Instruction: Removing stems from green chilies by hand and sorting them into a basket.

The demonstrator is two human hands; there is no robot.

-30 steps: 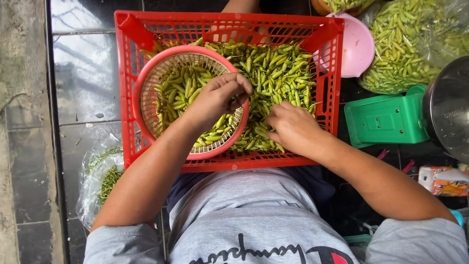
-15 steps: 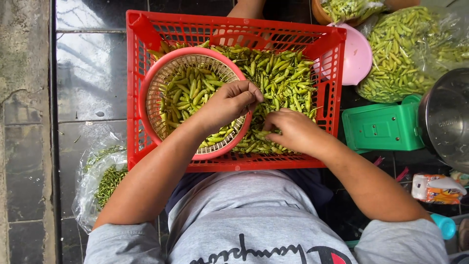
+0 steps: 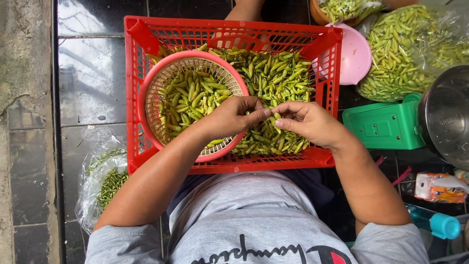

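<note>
Our fingers are meeting over the middle of the red crate: the left hand and the right hand are both pinching one small green chili between thumb and fingertips, one hand at each end of it, just above the loose pile. We cannot tell whether its stem is still on.

Judging from how things are lying, we are somewhere in the middle of the work. The pink round basket, sitting inside the crate's left half, is already holding a good layer of chilies, while the loose heap of chilies filling the crate's right half is still thick, so plenty seems to be waiting.

Moving outward, a clear plastic bag of stems is lying on the dark tiled floor by our left elbow. Beyond the crate's right wall a pink bowl is leaning, and next to it a big clear bag of green chilies is bulging. Below that bag a green scale is standing with its steel pan beside it. Near our right elbow a small orange-and-white packet is lying flat, its print too small to make out, and a blue bottle with a lighter cap is lying just under it.
</note>
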